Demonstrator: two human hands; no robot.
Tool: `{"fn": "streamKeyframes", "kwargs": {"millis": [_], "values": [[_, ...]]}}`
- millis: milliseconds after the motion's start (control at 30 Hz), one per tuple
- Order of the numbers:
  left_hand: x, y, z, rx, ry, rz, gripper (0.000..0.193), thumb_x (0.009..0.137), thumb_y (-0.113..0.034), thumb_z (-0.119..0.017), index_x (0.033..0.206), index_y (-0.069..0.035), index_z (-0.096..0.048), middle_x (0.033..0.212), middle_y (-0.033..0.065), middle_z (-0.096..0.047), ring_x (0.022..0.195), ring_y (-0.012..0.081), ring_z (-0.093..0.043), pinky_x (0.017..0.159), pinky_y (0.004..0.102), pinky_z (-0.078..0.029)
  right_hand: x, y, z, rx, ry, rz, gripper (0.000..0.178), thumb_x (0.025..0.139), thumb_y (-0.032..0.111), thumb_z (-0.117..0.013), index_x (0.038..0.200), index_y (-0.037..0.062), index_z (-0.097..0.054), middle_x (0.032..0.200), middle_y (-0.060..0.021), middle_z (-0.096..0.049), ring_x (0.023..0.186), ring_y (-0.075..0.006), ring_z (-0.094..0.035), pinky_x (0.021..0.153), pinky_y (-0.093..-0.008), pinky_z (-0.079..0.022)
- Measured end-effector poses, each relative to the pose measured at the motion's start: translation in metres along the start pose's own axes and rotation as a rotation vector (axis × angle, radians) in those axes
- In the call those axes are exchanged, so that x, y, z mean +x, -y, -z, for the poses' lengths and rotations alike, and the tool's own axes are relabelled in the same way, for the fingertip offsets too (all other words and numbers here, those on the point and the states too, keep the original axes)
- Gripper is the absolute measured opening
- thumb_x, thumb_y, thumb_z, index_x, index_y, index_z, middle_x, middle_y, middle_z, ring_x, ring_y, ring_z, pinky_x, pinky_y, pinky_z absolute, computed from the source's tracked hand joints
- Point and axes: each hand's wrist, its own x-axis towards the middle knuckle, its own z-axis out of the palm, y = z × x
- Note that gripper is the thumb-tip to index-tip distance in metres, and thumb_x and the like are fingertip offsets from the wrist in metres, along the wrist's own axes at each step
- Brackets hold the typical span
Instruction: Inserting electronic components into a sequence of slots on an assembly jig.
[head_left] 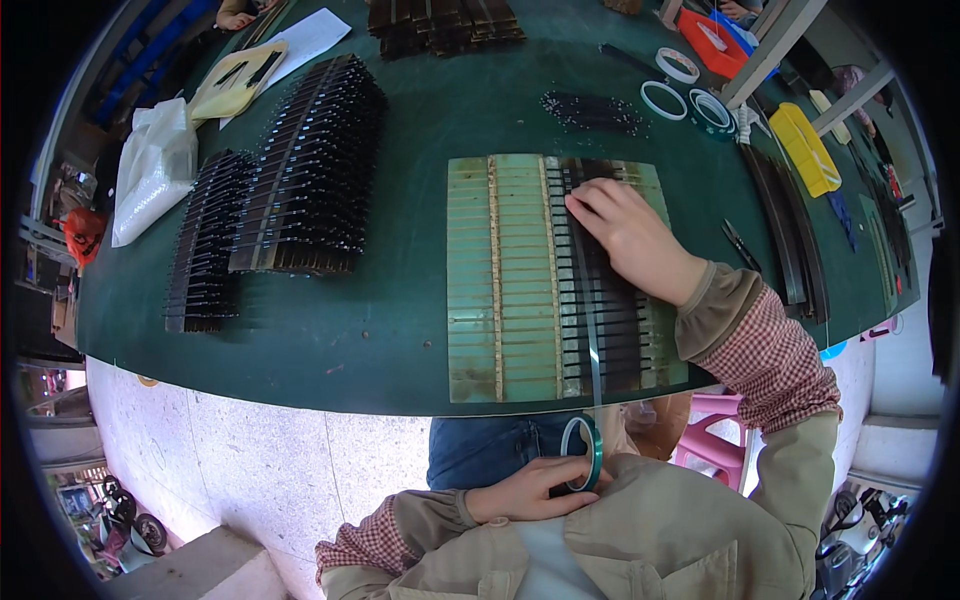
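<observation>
My left hand (pixel 530 490) grips a roll of green adhesive tape (pixel 597 455) by the table's near edge, close to my body. A narrow strip of tape (pixel 593 340) runs from the roll over a row of thin dark parts with black pins (pixel 620 320). The parts lie side by side on a pale green grooved board (pixel 470 300) with two raised ribs. At the board's far end, the bent fingers of my right hand (pixel 625 235) press together on the tape strip. What lies under the palm is hidden.
Left on the green table (pixel 400 350) stand two stacks of pinned dark parts (pixel 310 170) and a white plastic bag (pixel 155 170). Tape rolls (pixel 680 65), loose small parts (pixel 595 112), tweezers (pixel 741 245), dark strips (pixel 785 235) and a yellow tray (pixel 805 150) lie right and far. Other people's hands show at the far edge.
</observation>
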Motion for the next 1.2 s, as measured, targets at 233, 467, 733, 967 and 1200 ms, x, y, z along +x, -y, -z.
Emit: {"fn": "streamKeyframes", "kwargs": {"millis": [233, 467, 733, 967, 1200], "values": [[-0.002, 0.001, 0.000, 0.004, -0.003, 0.011, 0.028, 0.092, -0.014, -0.064, 0.118, -0.003, -0.059, 0.100, 0.0113, -0.064, 0.089, 0.0232, -0.065, 0.080, 0.0317, -0.052, -0.004, 0.016, 0.012, -0.108, 0.030, 0.039, 0.045, 0.072, -0.007, -0.054, 0.116, -0.0034, -0.063, 0.115, -0.0152, -0.057, 0.112, -0.0313, -0.051, 0.099, -0.0383, -0.041], [-0.004, 0.002, -0.001, 0.011, -0.009, 0.012, 0.030, 0.092, -0.014, -0.065, 0.119, -0.004, -0.059, 0.099, 0.0108, -0.064, 0.089, 0.0238, -0.065, 0.080, 0.0324, -0.051, -0.009, 0.007, 0.016, 0.077, 0.053, -0.029, 0.047, 0.070, -0.007, -0.055, 0.116, -0.0025, -0.063, 0.117, -0.0152, -0.056, 0.113, -0.0316, -0.051, 0.099, -0.0386, -0.041], [-0.003, 0.001, 0.000, 0.015, -0.012, -0.002, 0.031, 0.091, -0.014, -0.067, 0.119, -0.004, -0.060, 0.101, 0.0110, -0.065, 0.090, 0.0242, -0.065, 0.081, 0.0325, -0.051, -0.012, 0.011, 0.020, 0.142, 0.058, -0.005, 0.046, 0.068, -0.005, -0.057, 0.114, -0.0063, -0.062, 0.117, -0.0149, -0.056, 0.114, -0.0323, -0.050, 0.097, -0.0401, -0.042], [0.004, 0.002, 0.003, 0.029, -0.013, -0.016, 0.031, 0.090, -0.014, -0.068, 0.118, -0.003, -0.061, 0.103, 0.0112, -0.065, 0.091, 0.0248, -0.065, 0.082, 0.0324, -0.051, -0.017, 0.017, 0.018, 0.118, 0.038, 0.002, 0.045, 0.068, -0.003, -0.057, 0.113, -0.0060, -0.063, 0.117, -0.0147, -0.056, 0.112, -0.0324, -0.050, 0.097, -0.0419, -0.041], [0.000, 0.003, 0.000, 0.046, -0.031, -0.015, 0.031, 0.090, -0.014, -0.068, 0.119, -0.003, -0.061, 0.103, 0.0114, -0.065, 0.091, 0.0250, -0.065, 0.083, 0.0322, -0.051, -0.023, 0.038, 0.022, -0.117, 0.026, 0.102, 0.046, 0.070, -0.005, -0.056, 0.116, -0.0031, -0.062, 0.117, -0.0159, -0.055, 0.111, -0.0325, -0.051, 0.097, -0.0420, -0.043]]}}
